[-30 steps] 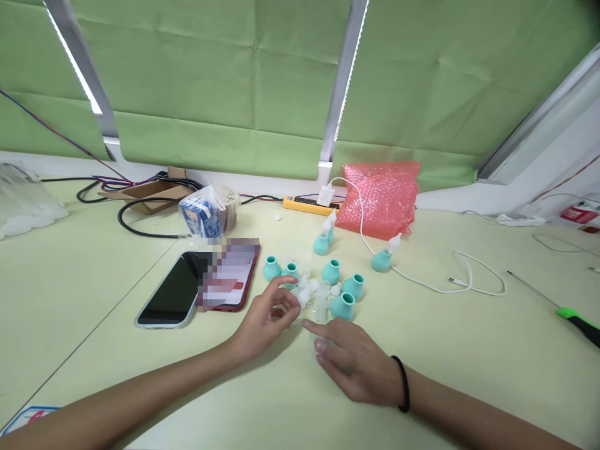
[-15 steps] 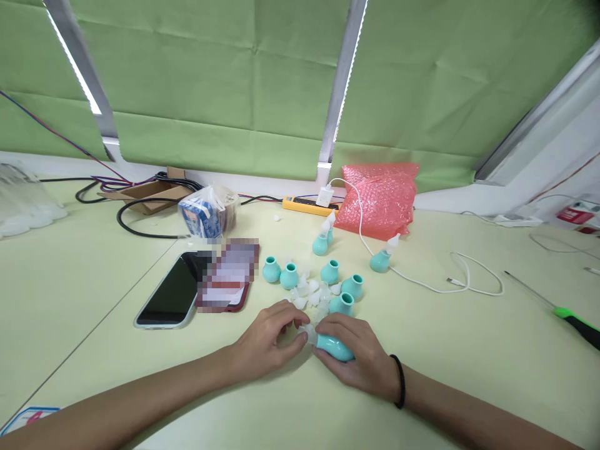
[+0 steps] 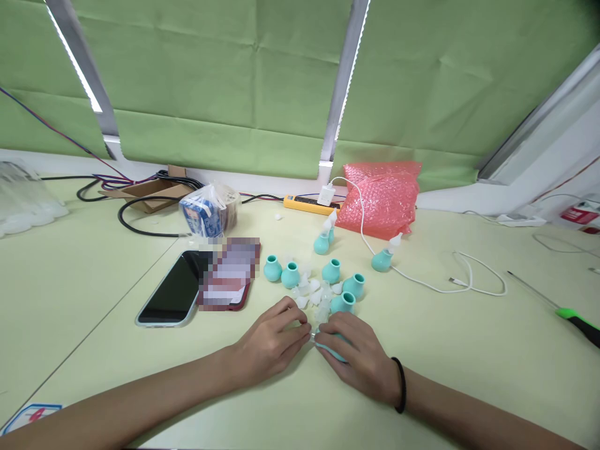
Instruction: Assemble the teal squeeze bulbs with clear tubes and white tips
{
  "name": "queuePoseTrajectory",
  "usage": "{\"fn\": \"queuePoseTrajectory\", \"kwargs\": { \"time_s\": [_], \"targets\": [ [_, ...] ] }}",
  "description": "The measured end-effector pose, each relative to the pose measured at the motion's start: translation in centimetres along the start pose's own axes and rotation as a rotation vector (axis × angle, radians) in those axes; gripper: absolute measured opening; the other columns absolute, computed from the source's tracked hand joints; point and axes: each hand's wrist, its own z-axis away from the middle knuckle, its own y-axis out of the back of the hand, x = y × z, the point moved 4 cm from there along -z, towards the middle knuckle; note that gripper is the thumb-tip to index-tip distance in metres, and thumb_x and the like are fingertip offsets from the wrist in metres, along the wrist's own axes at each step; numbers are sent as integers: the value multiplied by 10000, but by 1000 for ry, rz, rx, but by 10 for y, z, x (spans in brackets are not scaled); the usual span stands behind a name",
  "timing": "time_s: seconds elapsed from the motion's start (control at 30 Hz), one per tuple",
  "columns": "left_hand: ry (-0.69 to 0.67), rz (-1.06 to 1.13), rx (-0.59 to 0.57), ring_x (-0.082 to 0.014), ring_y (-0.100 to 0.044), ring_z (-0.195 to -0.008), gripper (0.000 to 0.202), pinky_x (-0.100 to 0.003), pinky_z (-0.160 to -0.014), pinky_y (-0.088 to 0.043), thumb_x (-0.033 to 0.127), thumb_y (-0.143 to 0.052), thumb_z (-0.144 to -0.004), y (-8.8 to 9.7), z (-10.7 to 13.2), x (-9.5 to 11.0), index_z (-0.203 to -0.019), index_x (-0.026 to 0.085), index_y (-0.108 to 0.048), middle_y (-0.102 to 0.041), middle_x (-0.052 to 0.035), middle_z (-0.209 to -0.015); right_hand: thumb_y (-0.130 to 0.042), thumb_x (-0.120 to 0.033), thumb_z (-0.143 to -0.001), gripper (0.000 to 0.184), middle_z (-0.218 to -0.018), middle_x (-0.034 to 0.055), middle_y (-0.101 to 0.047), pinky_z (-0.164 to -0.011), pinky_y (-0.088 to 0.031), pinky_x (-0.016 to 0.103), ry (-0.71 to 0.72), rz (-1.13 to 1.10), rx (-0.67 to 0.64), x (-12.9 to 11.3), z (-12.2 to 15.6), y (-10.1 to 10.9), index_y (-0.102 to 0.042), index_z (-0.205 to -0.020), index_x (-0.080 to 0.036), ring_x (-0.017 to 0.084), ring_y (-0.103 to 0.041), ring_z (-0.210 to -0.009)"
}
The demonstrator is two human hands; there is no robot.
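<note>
- Teal bulb (image 3: 330, 347): lies on its side low on the table (image 3: 469, 362), in front of the person. It sits under the right hand, with only its left end showing. That end points at the left fingertips.
- Right hand (image 3: 357, 354): curled down over the teal bulb, gripping it between fingers and thumb, with the heel resting on the table. A black band is on the wrist.
- Left hand (image 3: 272, 341): fingers drawn together in a pinch at the open end of the bulb, closed on a clear piece (image 3: 311, 334). The piece is too small to make out its shape. The fingertips of the two hands nearly meet.
- Loose bulbs (image 3: 343, 302): five more teal ones stand upright just beyond the hands. The nearest almost touches the right fingers.
- Clear tips (image 3: 311, 292): a small heap among the loose bulbs.
- Tipped bulbs (image 3: 383, 258): two with white tips fitted, farther back, near the pink bubble bag (image 3: 380, 197).
- Black phone (image 3: 171, 291) and red-cased phone (image 3: 230, 275): side by side, left of the heap.
- White cable (image 3: 450, 282) and green-handled screwdriver (image 3: 574, 319): well off to the right.
</note>
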Motion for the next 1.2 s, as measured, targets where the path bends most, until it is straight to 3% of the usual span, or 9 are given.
{"fn": "queuePoseTrajectory", "kwargs": {
  "time_s": [0.13,0.33,0.53,0.67,0.87,1.07,1.13,1.2],
  "targets": [
    [92,30,-6,-159,-420,-725,136,-278,-624,-412,72,-446,-786,2,-2,1,-764,115,-573,-542,-80,-750,-469,-25,-749,178,-743,51,-591,-600,-401,290,71,81,-2,-3,0,0,-541,-852,-151,160,-499,-696],
    [294,67,-160,-166,-437,-766,118,-274,-648,-407,83,-421,-792,-2,-3,-1,-749,141,-514,-533,-55,-769,-390,-34,-786,204,-749,80,-607,-576,-391,321,211,156,-5,-11,-2,6,-566,-856,-106,188,-501,-697],
    [199,128,-43,-141,-428,-705,129,-260,-642,-389,79,-411,-809,0,-2,-2,-740,138,-503,-539,-37,-715,-442,-44,-777,156,-763,71,-604,-588,-387,311,136,136,-27,-6,-1,1,-561,-844,-120,179,-499,-700],
    [236,165,75,-138,-460,-724,63,-265,-673,-403,117,-468,-793,8,-5,-4,-792,133,-529,-558,-41,-734,-482,-24,-749,151,-739,52,-597,-589,-381,295,103,115,-18,-4,0,-1,-552,-820,-137,169,-498,-694],
    [193,76,-72,-175,-450,-792,171,-300,-690,-420,148,-500,-769,3,-5,-4,-918,131,-580,-554,-88,-838,-485,-29,-744,154,-747,42,-592,-587,-375,293,84,124,-13,-3,0,0,-549,-819,-148,159,-486,-681],
    [33,-46,0,-155,-421,-686,168,-281,-595,-400,76,-427,-801,-1,0,1,-776,126,-586,-568,-82,-727,-503,-30,-728,159,-714,29,-586,-571,-364,282,46,127,-16,-3,-1,0,-546,-811,-158,151,-485,-662],
    [74,21,26,-150,-434,-678,157,-282,-607,-404,96,-425,-811,1,-1,1,-782,134,-574,-571,-67,-705,-513,-53,-733,143,-713,31,-583,-574,-364,284,32,111,-7,-3,-1,2,-543,-823,-160,153,-492,-671],
    [238,144,75,-141,-461,-675,146,-270,-615,-414,138,-424,-825,6,-2,-3,-773,140,-560,-562,-48,-687,-522,-88,-740,113,-715,34,-581,-570,-364,283,24,85,6,-4,-1,3,-537,-827,-158,151,-495,-665]
  ]
}}
